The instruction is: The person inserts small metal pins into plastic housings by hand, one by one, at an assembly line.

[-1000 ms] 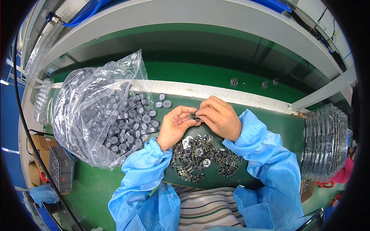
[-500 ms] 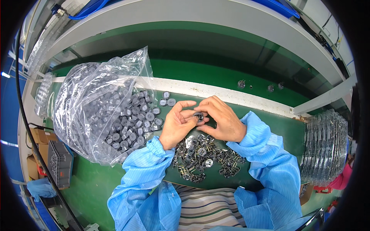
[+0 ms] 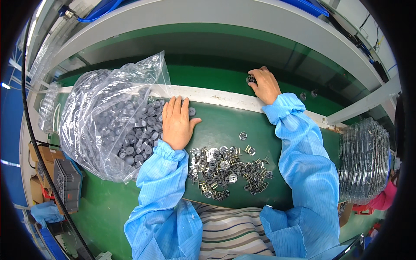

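Note:
My left hand [image 3: 177, 125] lies palm down with its fingers stretched out, over the near edge of a heap of grey round plastic caps [image 3: 139, 141] that spill from a clear plastic bag [image 3: 93, 125]. Any cap under the palm is hidden. Beyond the white rail, my right hand [image 3: 265, 84] pinches a small dark round part [image 3: 250, 79] between thumb and fingers, low over the far green strip. Between my forearms lies a pile of black and silver parts with metal pins [image 3: 225, 171]. One silver-black piece [image 3: 243, 135] sits apart, just beyond that pile.
Two small dark parts [image 3: 303, 95] lie on the far strip, right of my right hand. A white rail [image 3: 216, 96] divides that strip from the green table [image 3: 212, 121]. Stacked clear trays [image 3: 364, 162] stand at the right edge. A grey crate [image 3: 67, 184] is low on the left.
My hands have parted from around the small part. The right has carried a dark part up past the rail; the left has moved left onto the caps. A piece now lies beyond the pinned pile.

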Action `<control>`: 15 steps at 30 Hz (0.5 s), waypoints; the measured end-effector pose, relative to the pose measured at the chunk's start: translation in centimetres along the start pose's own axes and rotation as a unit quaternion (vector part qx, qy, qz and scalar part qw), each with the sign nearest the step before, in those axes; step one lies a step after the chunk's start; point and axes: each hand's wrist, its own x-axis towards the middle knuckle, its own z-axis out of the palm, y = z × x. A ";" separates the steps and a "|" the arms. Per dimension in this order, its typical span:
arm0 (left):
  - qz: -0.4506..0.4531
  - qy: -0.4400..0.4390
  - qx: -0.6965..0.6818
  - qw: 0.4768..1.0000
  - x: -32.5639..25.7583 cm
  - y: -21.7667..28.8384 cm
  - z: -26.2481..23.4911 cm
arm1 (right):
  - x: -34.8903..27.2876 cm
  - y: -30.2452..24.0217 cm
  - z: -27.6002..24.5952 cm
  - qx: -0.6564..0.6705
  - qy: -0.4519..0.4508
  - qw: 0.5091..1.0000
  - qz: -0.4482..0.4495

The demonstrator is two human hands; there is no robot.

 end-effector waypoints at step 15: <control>0.017 -0.037 -0.240 0.970 2.4 4.5 -0.5 | -6.4 -7.0 -3.2 0.290 -0.251 0.921 -0.070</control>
